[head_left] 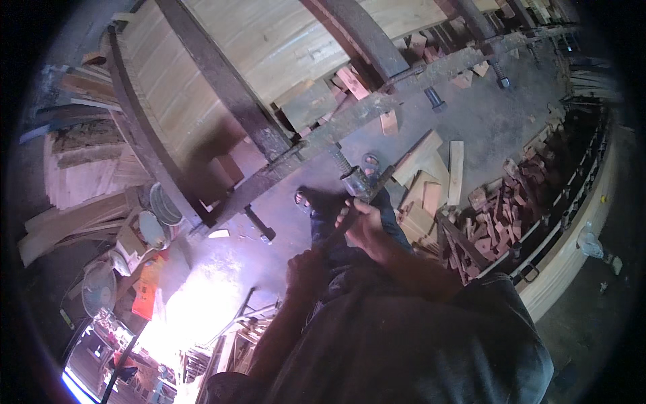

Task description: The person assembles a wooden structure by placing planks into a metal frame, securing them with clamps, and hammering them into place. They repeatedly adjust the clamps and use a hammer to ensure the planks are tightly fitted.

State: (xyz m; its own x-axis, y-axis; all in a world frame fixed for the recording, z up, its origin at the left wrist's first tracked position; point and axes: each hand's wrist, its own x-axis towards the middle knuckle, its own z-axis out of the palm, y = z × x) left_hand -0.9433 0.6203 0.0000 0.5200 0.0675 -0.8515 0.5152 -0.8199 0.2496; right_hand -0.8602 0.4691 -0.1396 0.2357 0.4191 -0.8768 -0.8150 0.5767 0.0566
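Observation:
A long dark metal bar (334, 238), like a wrench handle, slants between my hands. My left hand (306, 271) is closed around its lower end. Higher up, my right hand (361, 223) wraps the bar close to a round metal head (356, 183). That head sits at the end of a threaded clamp screw (342, 160), which comes out of a heavy steel frame rail (313, 143). Pale wooden boards (249, 47) lie within the frame under dark crossbars (225, 77). How the bar fits the screw head is partly hidden by my right hand.
More clamp screws (258, 225) stick out along the rail. Wood offcuts (424, 192) lie on the floor at right, beside a long bin of scrap blocks (494, 225). Stacked boards (87, 168) and round tins (153, 229) stand at left. Bright light glares at lower left.

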